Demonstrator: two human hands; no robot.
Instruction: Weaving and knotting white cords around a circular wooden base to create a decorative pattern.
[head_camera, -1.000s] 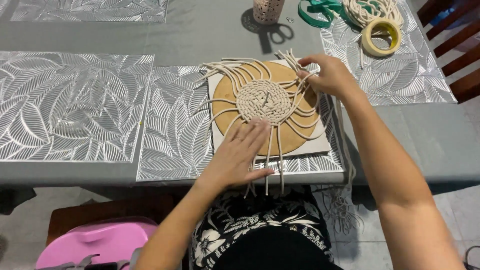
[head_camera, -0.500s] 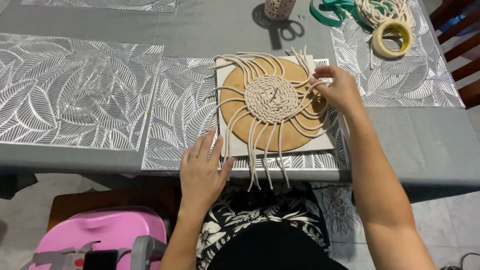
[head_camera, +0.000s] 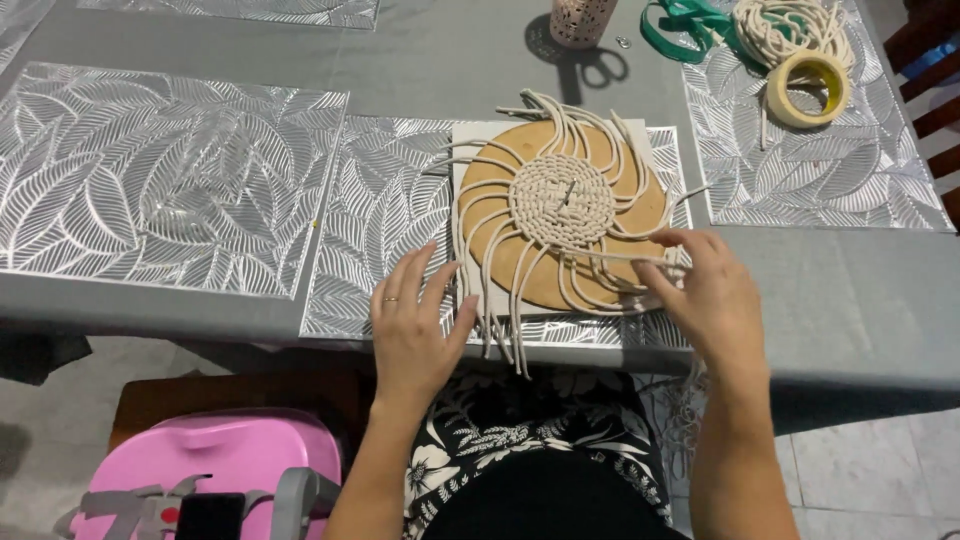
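- Two bare hands work at the near edge of a grey table (head_camera: 450, 60), low in the centre of the frame.
- Centre of the frame: a round tan board (head_camera: 500, 245) lies on a white square slab (head_camera: 462, 140), and on the board sits a coiled disc of cream cord (head_camera: 560, 198) with loose cord ends (head_camera: 480, 250) fanning out all round it — several hang over the table's near edge.
- Left hand (head_camera: 410, 325): lies flat, fingers spread and open, just left of the board's lower left corner; its thumb touches the hanging cords, and it grips nothing. A ring shows on one finger.
- Right hand (head_camera: 710, 295): at the board's lower right, fingers curled, with the fingertips pinched on one cord strand (head_camera: 625, 256) that runs leftward across the board.
- Silver leaf-patterned placemats (head_camera: 160, 180) cover much of the table; the slab rests on the middle one.
- Upper right of the frame: a roll of pale tape (head_camera: 808, 88), a bundle of cream rope (head_camera: 790, 25) just above it, and a green ribbon (head_camera: 685, 25) to the left of them.
- Top centre: a pale patterned cup (head_camera: 582, 20) beside scissors (head_camera: 605, 62) — the scissors are mostly in shadow.
- Lower left: a pink plastic seat (head_camera: 200, 465); bottom centre, black-and-white floral clothing (head_camera: 530, 430).
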